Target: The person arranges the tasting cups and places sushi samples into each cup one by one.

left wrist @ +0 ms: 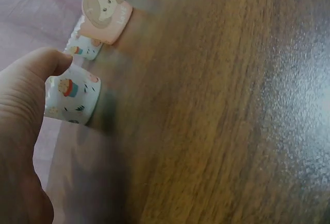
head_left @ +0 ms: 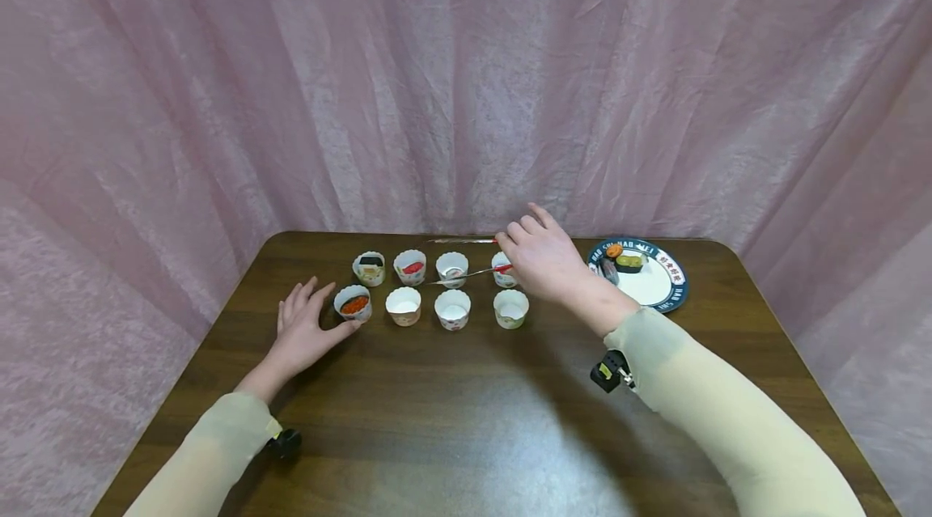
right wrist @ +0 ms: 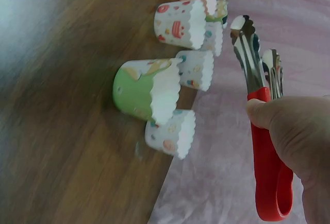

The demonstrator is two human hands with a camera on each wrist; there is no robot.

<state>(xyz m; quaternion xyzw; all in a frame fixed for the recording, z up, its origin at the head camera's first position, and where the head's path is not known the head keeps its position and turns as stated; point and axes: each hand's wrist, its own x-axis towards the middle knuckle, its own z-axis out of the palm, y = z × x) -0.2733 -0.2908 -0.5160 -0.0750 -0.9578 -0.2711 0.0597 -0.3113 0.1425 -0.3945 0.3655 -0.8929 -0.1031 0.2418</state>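
Note:
My right hand (head_left: 548,260) grips a pair of red-handled metal tongs (right wrist: 262,131). The tongs' two arms stand apart over the back row of paper cups, with nothing between their tips. At the left, my left hand (head_left: 302,335) reaches beside the front-left paper cup (left wrist: 77,98), its fingers extended and its thumb right at the rim. An orange-red sushi piece (head_left: 354,305) lies in that cup. Behind it, one cup (head_left: 370,277) holds a dark-wrapped sushi piece (head_left: 371,261), and another cup (head_left: 410,277) contains a red-topped piece (head_left: 413,267).
Several other paper cups, including a green one (right wrist: 136,92), stand in two rows on the wooden table (head_left: 408,420). At the back right, a blue-rimmed plate (head_left: 673,290) carries several sushi pieces (head_left: 629,264). A pink curtain (head_left: 466,96) hangs behind the table.

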